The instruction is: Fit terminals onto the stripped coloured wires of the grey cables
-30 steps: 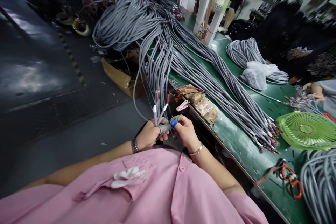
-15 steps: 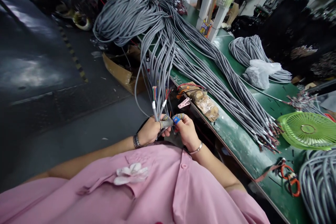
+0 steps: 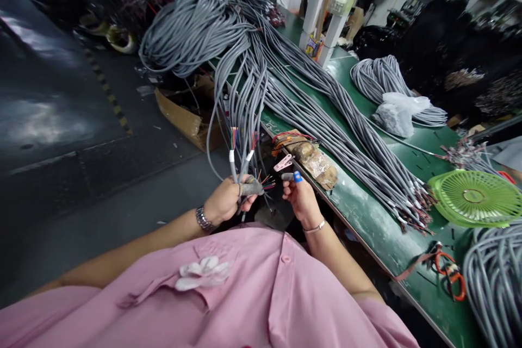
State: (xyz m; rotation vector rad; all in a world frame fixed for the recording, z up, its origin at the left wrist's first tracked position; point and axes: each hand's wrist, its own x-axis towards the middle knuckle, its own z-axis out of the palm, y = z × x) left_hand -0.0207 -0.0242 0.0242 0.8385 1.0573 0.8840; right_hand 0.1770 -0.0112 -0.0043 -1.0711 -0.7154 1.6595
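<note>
Beside the tabletop (image 3: 367, 217), left hand (image 3: 224, 201) grips grey cables (image 3: 238, 168); right hand (image 3: 299, 198), just apart, pinches nothing, fingertips taped.

One head-worn view — looking down, close over the workbench (image 3: 367, 217).

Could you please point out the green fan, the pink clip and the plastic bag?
green fan (image 3: 475, 197), head view, centre of its grille.
pink clip (image 3: 283, 163), head view, its middle.
plastic bag (image 3: 397, 112), head view, its crumpled middle.
</note>
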